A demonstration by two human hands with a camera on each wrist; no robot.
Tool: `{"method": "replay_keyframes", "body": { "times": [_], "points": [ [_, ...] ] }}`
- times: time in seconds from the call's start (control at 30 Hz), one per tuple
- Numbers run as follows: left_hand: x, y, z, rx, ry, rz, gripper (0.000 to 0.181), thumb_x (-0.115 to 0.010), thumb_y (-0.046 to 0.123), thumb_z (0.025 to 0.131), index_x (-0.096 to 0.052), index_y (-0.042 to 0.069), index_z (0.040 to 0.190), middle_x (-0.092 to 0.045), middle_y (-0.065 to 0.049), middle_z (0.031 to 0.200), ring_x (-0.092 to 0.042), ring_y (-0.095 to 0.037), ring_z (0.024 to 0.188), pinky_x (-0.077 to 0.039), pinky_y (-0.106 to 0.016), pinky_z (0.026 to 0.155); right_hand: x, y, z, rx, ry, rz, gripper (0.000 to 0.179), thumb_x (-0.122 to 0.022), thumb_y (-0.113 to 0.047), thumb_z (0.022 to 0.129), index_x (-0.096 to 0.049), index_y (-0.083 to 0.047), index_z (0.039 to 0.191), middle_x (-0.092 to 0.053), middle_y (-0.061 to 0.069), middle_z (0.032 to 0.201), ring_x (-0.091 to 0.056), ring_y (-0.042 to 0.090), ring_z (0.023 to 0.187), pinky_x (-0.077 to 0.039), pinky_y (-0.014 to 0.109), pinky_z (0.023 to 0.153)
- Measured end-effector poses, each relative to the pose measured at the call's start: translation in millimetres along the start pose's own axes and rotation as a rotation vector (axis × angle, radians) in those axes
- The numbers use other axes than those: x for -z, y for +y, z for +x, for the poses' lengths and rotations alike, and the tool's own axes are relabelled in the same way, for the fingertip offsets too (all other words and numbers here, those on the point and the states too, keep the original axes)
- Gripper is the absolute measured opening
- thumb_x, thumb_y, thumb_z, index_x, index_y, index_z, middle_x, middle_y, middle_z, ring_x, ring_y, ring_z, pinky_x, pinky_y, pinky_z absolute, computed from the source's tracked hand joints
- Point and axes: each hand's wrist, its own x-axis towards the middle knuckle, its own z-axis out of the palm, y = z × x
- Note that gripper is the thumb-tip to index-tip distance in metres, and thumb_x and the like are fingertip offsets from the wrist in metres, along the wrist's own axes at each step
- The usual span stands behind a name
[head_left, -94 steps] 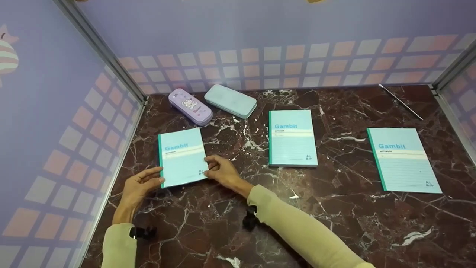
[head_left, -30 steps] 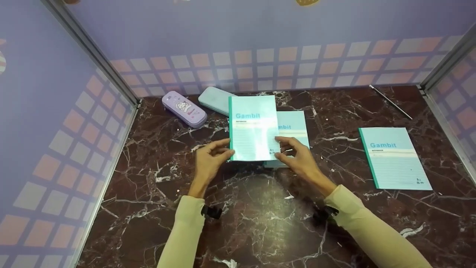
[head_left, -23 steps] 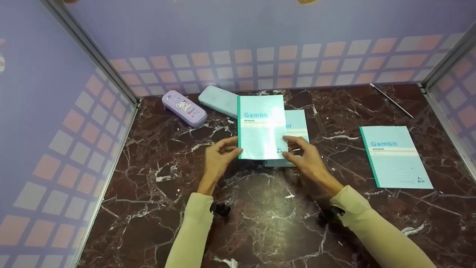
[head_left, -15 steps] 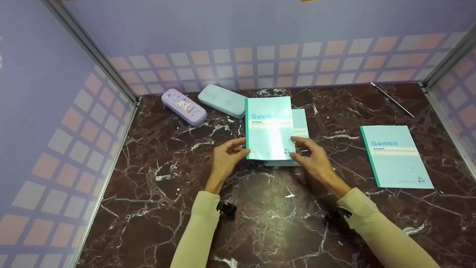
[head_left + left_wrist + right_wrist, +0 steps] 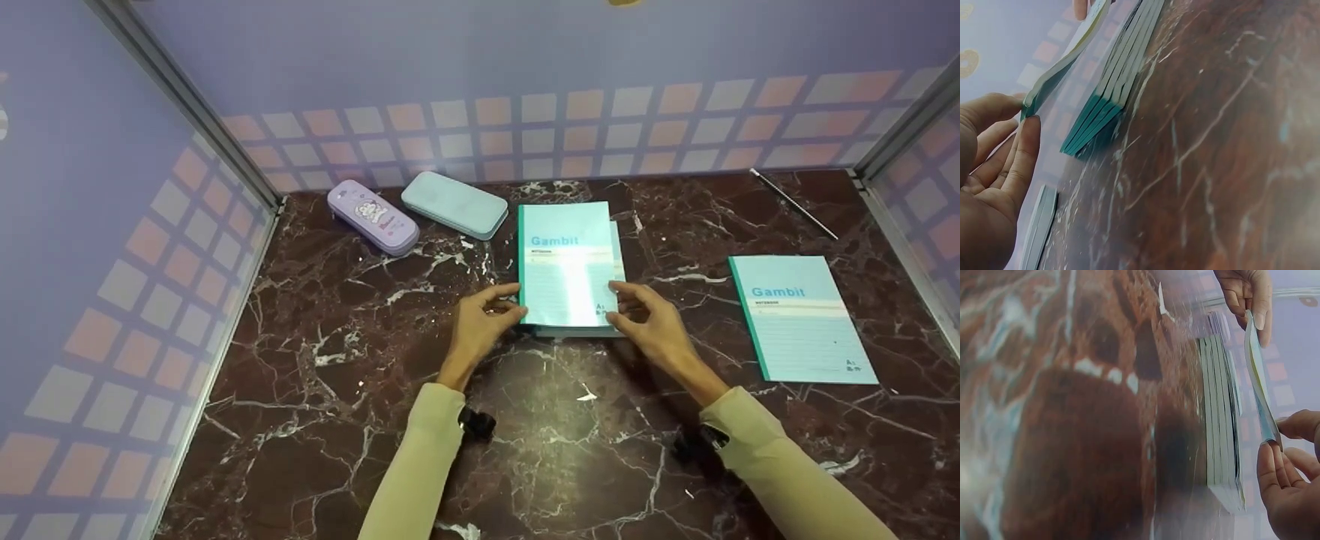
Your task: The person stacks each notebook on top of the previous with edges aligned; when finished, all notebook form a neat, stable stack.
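Observation:
A pale blue "Gambit" notebook with a green spine hangs level between both hands in the head view. My left hand pinches its spine side between thumb and fingers; my right hand pinches the opposite edge near the lower corner. Directly beneath lies a stack of several like notebooks, mostly covered from above, its right and front edges peeking out. Both wrist views show a gap between the held notebook, slightly bowed, and the stack. Another "Gambit" notebook lies off to the right.
Behind and left of the stack are a purple pencil case with a cartoon print and a light blue case. A thin pencil lies at the back right. Panels wall the dark marble table at back and sides.
Both hands have lifted the notebook from the table's left side and carried it rightward over the middle stack. In the latest frames it slides further right and lines up more closely with the stack.

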Motion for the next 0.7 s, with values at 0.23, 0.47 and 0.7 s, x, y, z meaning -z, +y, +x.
{"method": "replay_keyframes", "body": {
  "times": [0.23,0.47,0.7],
  "points": [
    [-14.4,-1.5,1.7,-0.008,-0.013,0.027,0.036,-0.084,0.006,0.092,-0.077,0.004,0.127,-0.078,-0.01,0.097,-0.077,-0.023,0.088,-0.064,-0.033,0.08,8,8,-2.3,-0.01,0.011,-0.02,0.049,-0.08,0.006,0.092,-0.064,0.009,0.138,-0.068,0.024,0.117,-0.064,0.034,0.104,-0.055,0.024,0.091],
    [-24.1,-3.3,0.6,-0.001,-0.009,0.072,0.034,-0.083,0.004,0.093,-0.077,0.003,0.126,-0.079,-0.009,0.095,-0.077,-0.019,0.082,-0.062,-0.028,0.069,12,11,-4.6,-0.009,0.02,-0.042,0.046,-0.079,0.004,0.093,-0.065,0.007,0.137,-0.07,0.022,0.115,-0.065,0.033,0.103,-0.055,0.023,0.09],
    [-29.9,-6.6,-0.8,-0.029,0.015,0.16,0.031,-0.084,0.005,0.092,-0.078,0.002,0.123,-0.079,-0.009,0.095,-0.077,-0.017,0.081,-0.062,-0.026,0.068,11,15,-5.9,-0.01,0.033,-0.073,0.046,-0.077,0.006,0.094,-0.064,0.008,0.138,-0.07,0.022,0.114,-0.066,0.034,0.103,-0.053,0.019,0.088]
  ]
}}
